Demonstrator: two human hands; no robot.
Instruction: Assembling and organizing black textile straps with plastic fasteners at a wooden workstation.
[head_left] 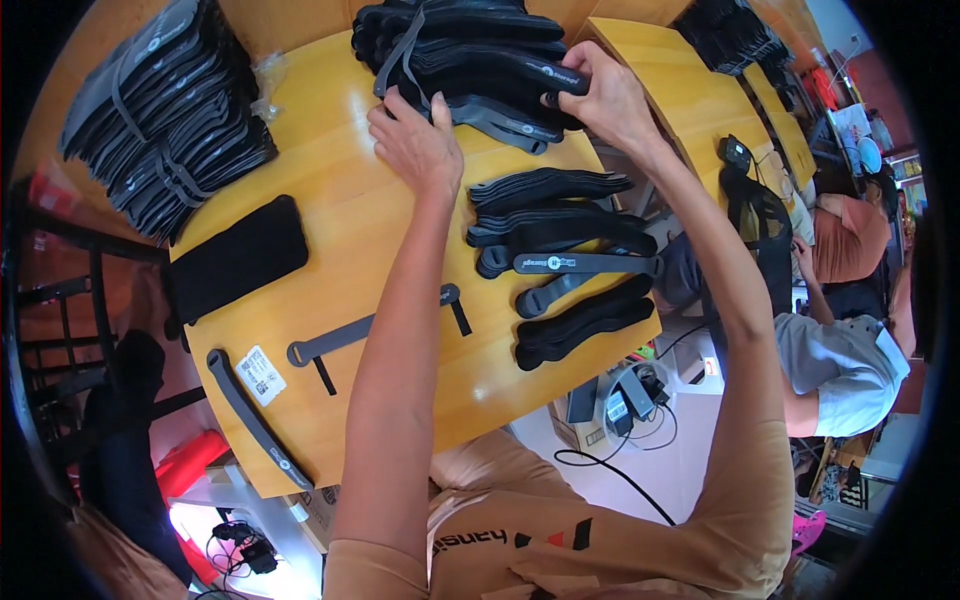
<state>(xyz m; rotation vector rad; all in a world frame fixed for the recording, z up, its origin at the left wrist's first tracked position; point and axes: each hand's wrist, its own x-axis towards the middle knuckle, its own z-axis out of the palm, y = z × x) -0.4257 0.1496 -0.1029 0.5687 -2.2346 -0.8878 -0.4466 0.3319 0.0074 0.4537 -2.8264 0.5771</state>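
At the far side of the table lies a big bundle of black straps (480,60), with a grey strap (403,50) looped over its left part. My left hand (418,145) is at the near left of this bundle, its thumb and fingers on the hanging parts of the grey strap. My right hand (610,100) pinches the right end of the bundle's straps between thumb and fingers. Just nearer, several stacks of black straps (550,185) lie at the table's right, a grey strap (590,263) with white print across one of them.
Tall strapped stacks of dark straps (165,110) stand at far left, beside a black cloth-like pad (240,258). A single grey strap (340,338), a curved dark strap (255,420) and a white label (260,375) lie nearer. Another table (690,100) and people (840,370) are at right.
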